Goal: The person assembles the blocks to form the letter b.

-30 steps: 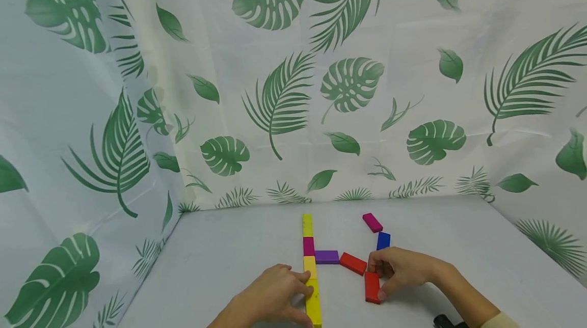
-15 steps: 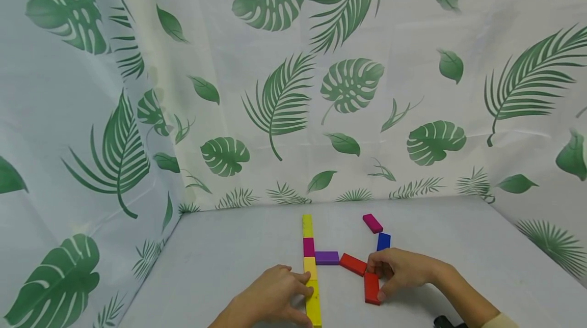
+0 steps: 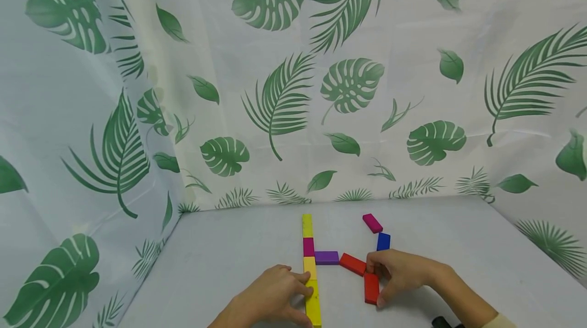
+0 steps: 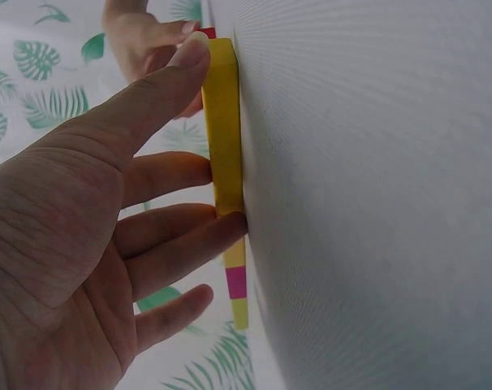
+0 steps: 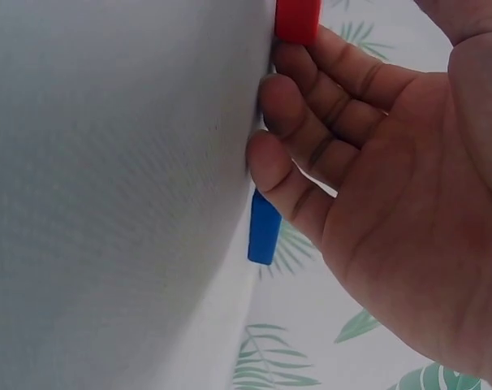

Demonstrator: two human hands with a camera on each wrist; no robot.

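My left hand (image 3: 272, 297) holds the nearest yellow block (image 3: 313, 307) of a straight row, thumb at its near end and fingers along it. In the left wrist view, the thumb tip lies against the end of that yellow block (image 4: 223, 122). To the right, my right hand (image 3: 408, 274) spans a flat red block (image 3: 372, 289), fingertips at its far end and thumb by its near right corner. Its other fingers curl beside the table surface in the right wrist view, just under the red block (image 5: 298, 20).
The row continues away with an orange-yellow block (image 3: 310, 268), a magenta block (image 3: 309, 247) and another yellow block (image 3: 307, 225). A purple block (image 3: 327, 257) and a second red block (image 3: 352, 264) branch rightward. Beyond my right hand lie a blue block (image 3: 383, 241) and a pink block (image 3: 372, 223).
My right thumb has slid slightly down toward the red block's near corner. The left hand and the other blocks stay where they were.
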